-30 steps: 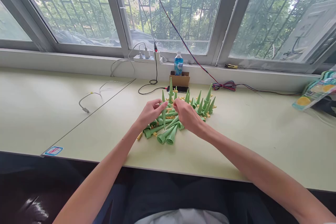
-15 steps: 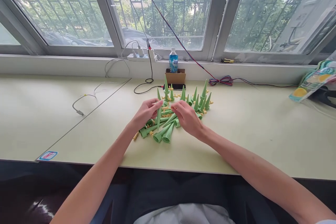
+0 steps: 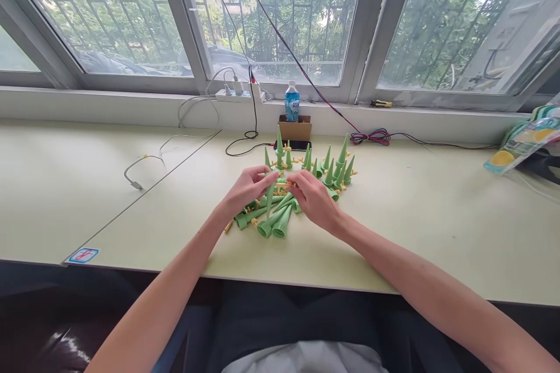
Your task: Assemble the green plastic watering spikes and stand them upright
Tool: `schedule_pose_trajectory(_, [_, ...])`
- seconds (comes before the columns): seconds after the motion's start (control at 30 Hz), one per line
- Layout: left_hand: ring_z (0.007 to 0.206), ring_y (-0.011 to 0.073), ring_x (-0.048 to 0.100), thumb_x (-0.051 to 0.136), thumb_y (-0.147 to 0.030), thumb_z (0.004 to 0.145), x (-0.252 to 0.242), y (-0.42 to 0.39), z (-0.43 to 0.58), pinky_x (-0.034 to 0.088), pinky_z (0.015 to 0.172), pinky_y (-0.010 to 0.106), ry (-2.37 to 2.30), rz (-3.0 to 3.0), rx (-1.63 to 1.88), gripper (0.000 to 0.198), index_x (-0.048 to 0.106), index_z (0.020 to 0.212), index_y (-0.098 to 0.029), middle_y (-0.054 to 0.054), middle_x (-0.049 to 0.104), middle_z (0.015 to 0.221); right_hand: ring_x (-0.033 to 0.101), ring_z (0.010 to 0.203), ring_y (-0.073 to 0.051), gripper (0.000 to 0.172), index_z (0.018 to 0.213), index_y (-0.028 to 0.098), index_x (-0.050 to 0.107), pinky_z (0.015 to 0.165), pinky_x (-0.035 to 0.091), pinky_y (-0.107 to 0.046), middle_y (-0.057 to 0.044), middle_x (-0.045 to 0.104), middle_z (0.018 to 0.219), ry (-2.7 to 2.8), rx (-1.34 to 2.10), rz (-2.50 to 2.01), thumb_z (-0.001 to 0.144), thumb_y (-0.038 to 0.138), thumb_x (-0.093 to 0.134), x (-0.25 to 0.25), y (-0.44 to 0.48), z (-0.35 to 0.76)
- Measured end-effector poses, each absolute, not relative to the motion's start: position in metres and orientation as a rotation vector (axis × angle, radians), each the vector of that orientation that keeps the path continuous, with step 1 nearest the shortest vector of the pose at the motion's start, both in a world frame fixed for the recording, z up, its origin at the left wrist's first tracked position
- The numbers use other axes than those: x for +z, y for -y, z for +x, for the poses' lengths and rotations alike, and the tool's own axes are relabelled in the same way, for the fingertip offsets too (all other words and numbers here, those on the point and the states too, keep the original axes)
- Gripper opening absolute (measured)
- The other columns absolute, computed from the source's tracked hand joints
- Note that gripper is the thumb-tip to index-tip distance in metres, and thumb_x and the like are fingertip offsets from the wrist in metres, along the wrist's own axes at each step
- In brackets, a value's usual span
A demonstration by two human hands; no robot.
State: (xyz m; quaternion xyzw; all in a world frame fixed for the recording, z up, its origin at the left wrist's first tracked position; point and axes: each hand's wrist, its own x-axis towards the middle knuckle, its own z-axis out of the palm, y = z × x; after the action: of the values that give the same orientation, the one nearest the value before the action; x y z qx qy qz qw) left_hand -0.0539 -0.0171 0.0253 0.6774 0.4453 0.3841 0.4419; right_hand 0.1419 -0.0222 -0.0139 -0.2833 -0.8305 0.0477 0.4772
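Observation:
My left hand [image 3: 247, 189] is closed around the top of a green cone-shaped plant watering spike [image 3: 270, 201], its tip pointing down. Close by on the right, my right hand [image 3: 315, 198] pinches a small yellow valve [image 3: 289, 185], partly hidden by the fingers. Beneath both hands is a pile of loose green spikes [image 3: 280, 224] lying on their sides, mixed with yellow valves [image 3: 254, 221]. Behind the right hand, several spikes with yellow valves fitted [image 3: 340, 163] stand point up. Another tall spike [image 3: 280, 148] stands upright beyond the left hand.
The pale desk [image 3: 415, 204] runs below the windows. A small cardboard box [image 3: 295, 130], a blue-liquid bottle [image 3: 291, 104] and a black phone [image 3: 297, 145] are at the back. Cables [image 3: 370, 137] lie near the wall; a plastic package [image 3: 520, 143] is far right.
The left hand and its spike have come slightly closer to the right hand. The whole view has shifted a little; both hands keep their grips.

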Motion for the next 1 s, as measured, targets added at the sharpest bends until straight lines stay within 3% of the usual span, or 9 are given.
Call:
schedule_pose_trajectory(0.43, [0.047, 0.0055, 0.027, 0.063, -0.057, 0.082, 0.028, 0.0214, -0.0516, 0.021, 0.044, 0.02, -1.01, 1.694, 0.889, 0.043, 0.048, 0.074, -0.018, -0.006, 0.03, 0.055, 0.055, 0.075, -0.014, 0.013, 0.095, 0.02, 0.055, 0.068, 0.044, -0.026, -0.004, 0.06, 0.087, 1.977, 0.206, -0.687, 0.099, 0.028, 0.046, -0.0158, 0.0253, 0.1407])
schedule_pose_trajectory(0.77, [0.049, 0.0067, 0.034, 0.062, -0.056, 0.084, 0.0281, 0.0222, -0.0519, 0.026, 0.045, 0.019, -1.041, 1.715, 0.893, 0.041, 0.049, 0.076, -0.018, -0.006, 0.034, 0.055, 0.055, 0.07, -0.014, 0.017, 0.094, 0.02, 0.055, 0.065, 0.044, -0.025, -0.004, 0.064, 0.082, 1.965, 0.261, -0.73, 0.1, 0.031, 0.043, -0.0159, 0.0265, 0.1406])
schedule_pose_trajectory(1.0, [0.048, 0.0061, 0.031, 0.066, -0.05, 0.082, 0.0276, 0.0207, -0.0516, 0.027, 0.045, 0.018, -1.034, 1.668, 0.927, 0.036, 0.05, 0.077, -0.018, -0.006, 0.033, 0.056, 0.055, 0.072, -0.014, 0.015, 0.096, 0.02, 0.055, 0.067, 0.044, -0.026, -0.005, 0.063, 0.085, 1.975, 0.281, -0.72, 0.099, 0.028, 0.043, -0.0173, 0.0254, 0.1411])
